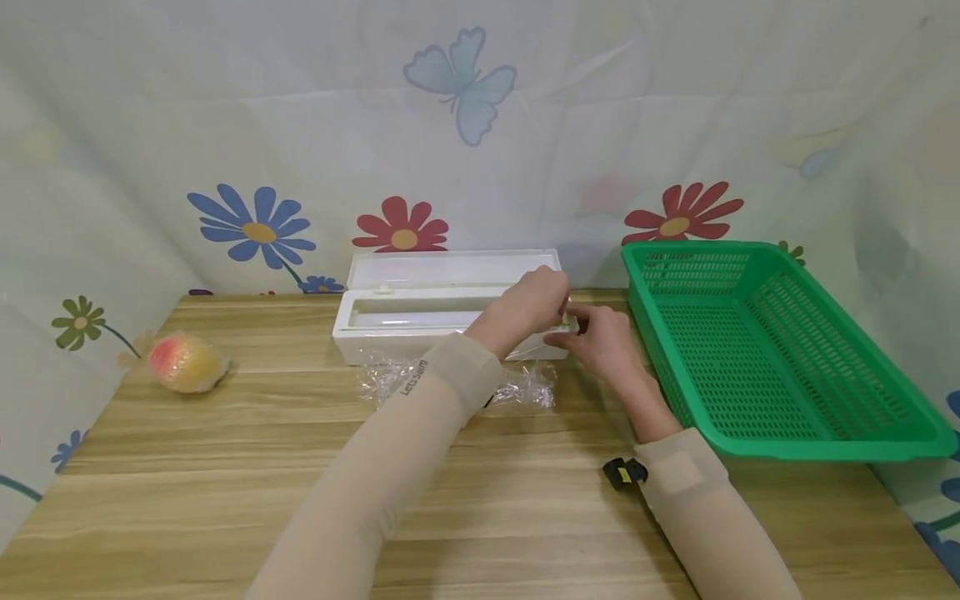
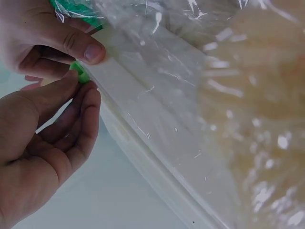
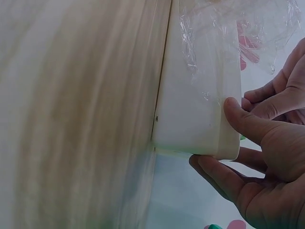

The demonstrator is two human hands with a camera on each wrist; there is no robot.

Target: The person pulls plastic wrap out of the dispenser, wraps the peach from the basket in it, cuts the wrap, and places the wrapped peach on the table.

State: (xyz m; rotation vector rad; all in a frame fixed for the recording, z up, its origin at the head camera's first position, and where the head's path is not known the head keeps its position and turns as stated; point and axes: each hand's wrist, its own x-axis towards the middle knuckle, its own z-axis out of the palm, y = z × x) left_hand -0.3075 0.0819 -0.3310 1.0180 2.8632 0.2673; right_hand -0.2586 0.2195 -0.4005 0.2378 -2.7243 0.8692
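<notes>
A white cling film dispenser [image 1: 390, 343] sits near the table's back edge with its lid [image 1: 450, 267] raised, and a roll [image 1: 408, 319] shows inside. Its right end has both hands around it. My left hand [image 1: 531, 300] pinches a small green slider [image 2: 81, 74] between thumb and fingers there. The right hand [image 1: 606, 346] grips the box's right corner, thumb [image 3: 233, 107] on the front and fingers against the end. Crumpled clear film [image 1: 528, 387] hangs over the front and lies on the table, partly behind the left sleeve.
A green plastic basket [image 1: 825, 450] stands at the right, close to the right forearm. At the far left lies a red and yellow fruit [image 1: 183, 364] wrapped in film. A flower-printed curtain [image 1: 322, 125] rises behind the wooden table [image 1: 225, 483].
</notes>
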